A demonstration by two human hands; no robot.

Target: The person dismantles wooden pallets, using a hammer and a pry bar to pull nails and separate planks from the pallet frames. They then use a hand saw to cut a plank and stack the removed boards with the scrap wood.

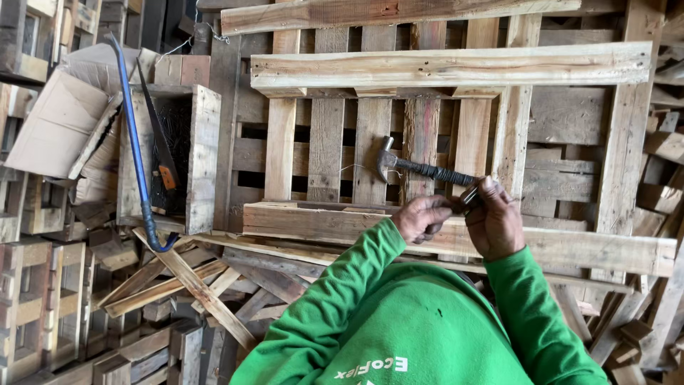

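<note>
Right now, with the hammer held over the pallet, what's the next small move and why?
Probably steady the hammer in the right hand alone and free the left hand. Both hands crowd the handle's end, and the head hangs above the pallet slats, so one firm grip likely gives better control.

Single view, head-worn camera: looks down and forward over the wearer's green sleeves (pixel 335 299) from close range; both hands sit centre-right. Facing a wooden pallet (pixel 442 128) just beyond; stacked timber fills left and far edges. No second view.
</note>
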